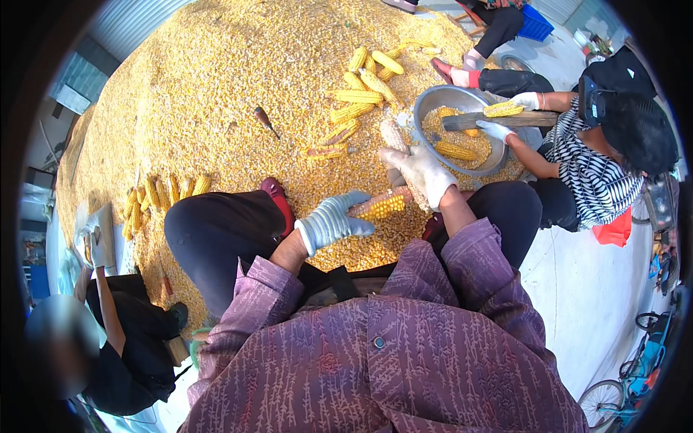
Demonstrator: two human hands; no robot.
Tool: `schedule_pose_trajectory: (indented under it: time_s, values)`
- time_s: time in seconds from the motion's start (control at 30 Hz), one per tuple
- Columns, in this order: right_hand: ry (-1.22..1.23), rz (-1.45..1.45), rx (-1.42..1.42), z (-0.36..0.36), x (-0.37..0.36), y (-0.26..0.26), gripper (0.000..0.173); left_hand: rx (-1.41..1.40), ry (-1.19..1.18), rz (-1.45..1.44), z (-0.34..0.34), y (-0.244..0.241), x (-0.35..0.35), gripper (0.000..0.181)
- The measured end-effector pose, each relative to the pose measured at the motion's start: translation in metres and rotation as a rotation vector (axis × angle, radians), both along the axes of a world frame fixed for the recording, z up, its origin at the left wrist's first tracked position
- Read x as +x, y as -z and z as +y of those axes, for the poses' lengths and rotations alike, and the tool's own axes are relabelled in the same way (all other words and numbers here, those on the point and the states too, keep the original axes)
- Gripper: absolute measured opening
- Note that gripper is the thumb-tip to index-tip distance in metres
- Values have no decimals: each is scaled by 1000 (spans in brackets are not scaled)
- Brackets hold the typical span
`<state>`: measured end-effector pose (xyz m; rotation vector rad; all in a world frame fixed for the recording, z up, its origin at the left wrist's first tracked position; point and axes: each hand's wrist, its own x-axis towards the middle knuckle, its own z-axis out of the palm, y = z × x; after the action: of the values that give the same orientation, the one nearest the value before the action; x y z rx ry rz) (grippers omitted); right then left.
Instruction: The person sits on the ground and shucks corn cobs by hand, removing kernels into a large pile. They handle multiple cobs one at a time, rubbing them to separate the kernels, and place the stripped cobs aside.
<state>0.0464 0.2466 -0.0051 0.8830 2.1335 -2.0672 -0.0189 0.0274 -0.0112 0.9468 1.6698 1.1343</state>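
Note:
My left hand (334, 221), in a striped blue and white work glove, grips a partly shelled corn cob (385, 207). Yellow kernels remain along its near side, while the upper side is bare. In a pale glove, my right hand (425, 172) is closed around a bare, pinkish corn cob (394, 135). That cob's lower end meets the tip of the partly shelled one. Both hands are between my knees, over a large heap of loose corn kernels (216, 103). Just beyond them lie several unshelled or partly shelled corn ears (354, 96).
A wooden-handled pointed tool (262, 116) lies on the kernels. At right, a person's gloved hands hold an ear on a wooden board (530, 119) across a metal basin (503, 162). Another person (124, 335) sits at left, near several ears (162, 192). A bicycle (603, 400) stands lower right.

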Motion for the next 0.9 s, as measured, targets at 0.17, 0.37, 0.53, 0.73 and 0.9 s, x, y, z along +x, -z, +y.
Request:
schedule_pose_trajectory:
  time_s: [0.17, 0.37, 0.53, 0.73, 0.9]
  values:
    - [-301, 353, 112, -6, 24, -42, 45, -136, -173, -897, -13, -30, 5, 42]
    - [-535, 195, 449, -35, 58, -55, 52, -216, -94, -797, -16, -24, 23, 28]
    - [-478, 163, 492, -45, 68, -43, 61, -253, -154, -645, -21, -26, 28, 53]
    - [-313, -73, 821, -41, 29, -5, 55, -283, 113, 579, 3, 5, 46, 59]
    - [-326, 293, 317, -47, 46, -26, 54, -302, -156, -549, -19, -16, 17, 27]
